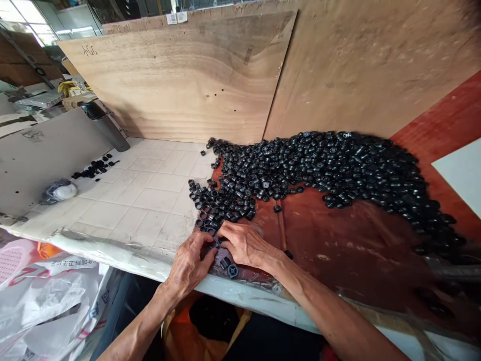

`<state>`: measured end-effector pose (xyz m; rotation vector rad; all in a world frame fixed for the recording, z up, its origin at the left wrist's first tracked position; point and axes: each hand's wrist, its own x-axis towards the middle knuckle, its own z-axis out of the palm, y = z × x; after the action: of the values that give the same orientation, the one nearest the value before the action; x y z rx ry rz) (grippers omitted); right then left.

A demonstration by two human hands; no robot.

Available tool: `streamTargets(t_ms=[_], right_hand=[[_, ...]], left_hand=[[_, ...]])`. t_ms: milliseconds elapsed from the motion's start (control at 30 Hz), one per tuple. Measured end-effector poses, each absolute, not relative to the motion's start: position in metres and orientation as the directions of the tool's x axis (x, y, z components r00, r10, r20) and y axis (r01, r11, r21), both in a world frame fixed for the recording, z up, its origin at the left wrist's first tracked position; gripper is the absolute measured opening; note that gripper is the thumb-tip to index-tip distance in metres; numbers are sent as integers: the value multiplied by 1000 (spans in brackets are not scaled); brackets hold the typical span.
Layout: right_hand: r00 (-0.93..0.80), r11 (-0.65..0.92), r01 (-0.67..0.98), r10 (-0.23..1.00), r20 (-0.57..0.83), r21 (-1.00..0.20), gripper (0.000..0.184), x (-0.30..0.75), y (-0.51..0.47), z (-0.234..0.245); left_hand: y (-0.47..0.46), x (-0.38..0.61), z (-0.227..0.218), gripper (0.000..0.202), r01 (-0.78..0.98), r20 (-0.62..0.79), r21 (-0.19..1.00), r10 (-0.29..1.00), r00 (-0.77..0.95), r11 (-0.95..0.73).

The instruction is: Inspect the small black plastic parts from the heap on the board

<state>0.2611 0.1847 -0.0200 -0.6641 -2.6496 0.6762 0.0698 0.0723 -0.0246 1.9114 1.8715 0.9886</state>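
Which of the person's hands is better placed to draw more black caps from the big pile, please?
The right hand, probably. It lies on the pile's side of the table, its fingertips beside the nearest loose black caps, while the left hand sits nearer the table edge, curled over a few caps.

Two hands are in view, the left hand (191, 260) and the right hand (244, 244). One big heap of black caps (338, 168) holds far too many to count, hundreds at least. One small cluster of caps (95, 168) lies apart, about a dozen. Two plywood boards (180, 80) stand behind. One dark bottle (105, 125), one small bag (60, 191), one worktop (143, 200).
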Motion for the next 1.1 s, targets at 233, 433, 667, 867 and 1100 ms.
streamTargets(t_ms=[233, 433, 667, 867, 1100], right_hand=[[-743, 469, 197, 645, 181, -861, 18, 263, 183, -2], [-740, 384, 142, 653, 159, -913, 24, 262, 183, 4], [-664, 239, 147, 743, 84, -960, 16, 262, 184, -1], [-681, 320, 73, 708, 187, -944, 20, 261, 182, -3], [-671, 347, 44, 705, 229, -937, 12, 260, 179, -5]], left_hand=[[71, 70, -22, 27, 642, 186, 766, 968, -171, -34], [74, 79, -26, 31, 442, 65, 896, 971, -229, 44], [75, 74, -17, 30, 320, 53, 947, 968, -244, 29], [78, 71, -7, 36, 90, -24, 994, 952, -306, 54], [78, 78, -11, 26, -142, -13, 990, 974, -224, -20]])
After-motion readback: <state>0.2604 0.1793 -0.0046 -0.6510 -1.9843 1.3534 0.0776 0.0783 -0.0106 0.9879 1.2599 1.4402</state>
